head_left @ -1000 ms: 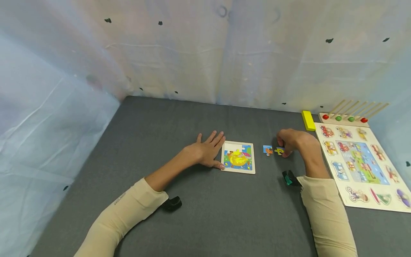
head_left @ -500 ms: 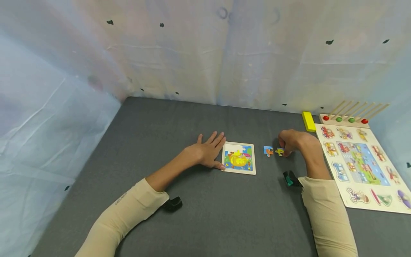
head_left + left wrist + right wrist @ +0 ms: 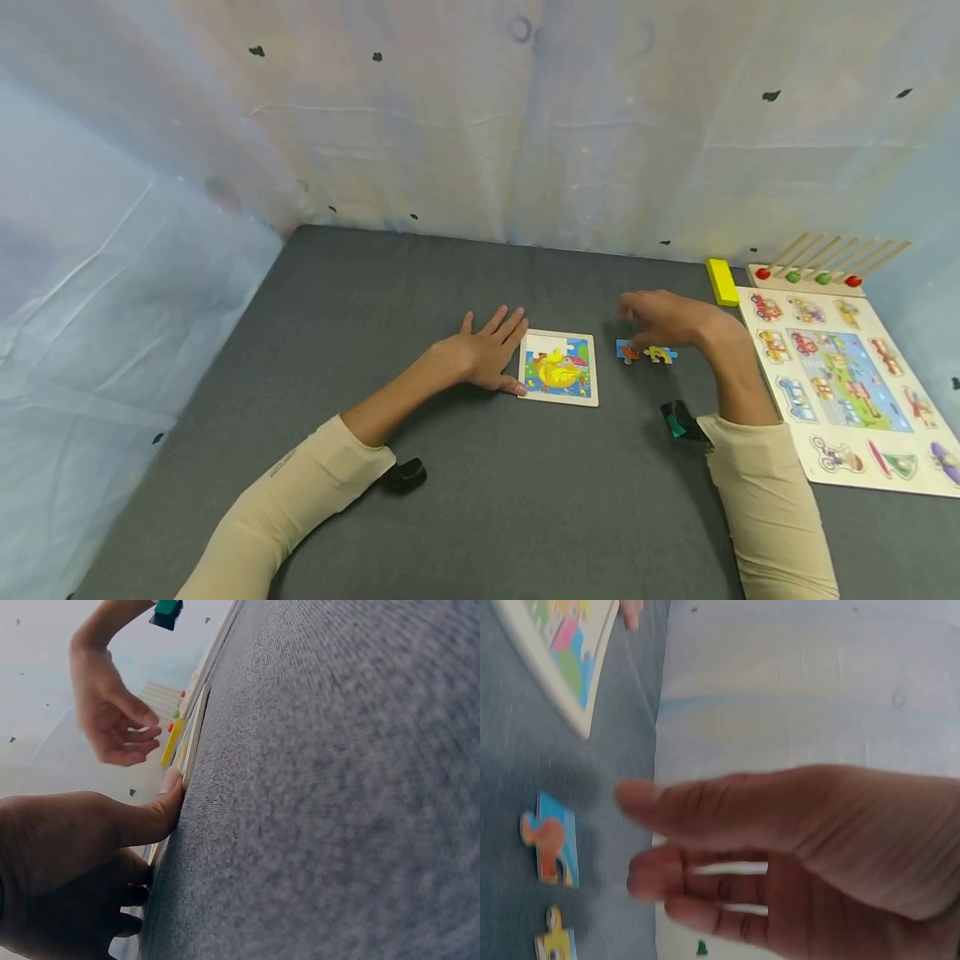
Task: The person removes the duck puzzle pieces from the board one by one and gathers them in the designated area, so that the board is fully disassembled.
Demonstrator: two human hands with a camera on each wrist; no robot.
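Note:
My left hand [image 3: 487, 354] lies with fingers spread against the left side of a small framed jigsaw puzzle [image 3: 558, 402] showing a yellow bird. In the left wrist view its thumb [image 3: 161, 806] touches the frame's edge. A pale gap shows at the puzzle's upper left. Over the table to the right hovers my right hand [image 3: 663, 317], its fingers loosely bent, holding nothing. Partly beneath it lies a blue-and-orange puzzle piece [image 3: 622, 352], apart from the fingers in the right wrist view. Beside that piece lies a yellow-and-blue puzzle piece [image 3: 660, 355].
At the right is a large picture board [image 3: 787, 450] with vehicle and toy shapes. Behind it stands a wooden peg rack [image 3: 806, 282] with red and green beads, next to a yellow block [image 3: 722, 282]. A pale sheet [image 3: 480, 125] hangs behind the dark table [image 3: 525, 508].
My right hand has let go of the yellow-and-blue piece, lifted, and moved left over the blue-and-orange one. That yellow-and-blue piece now shows fully. My left hand stays put.

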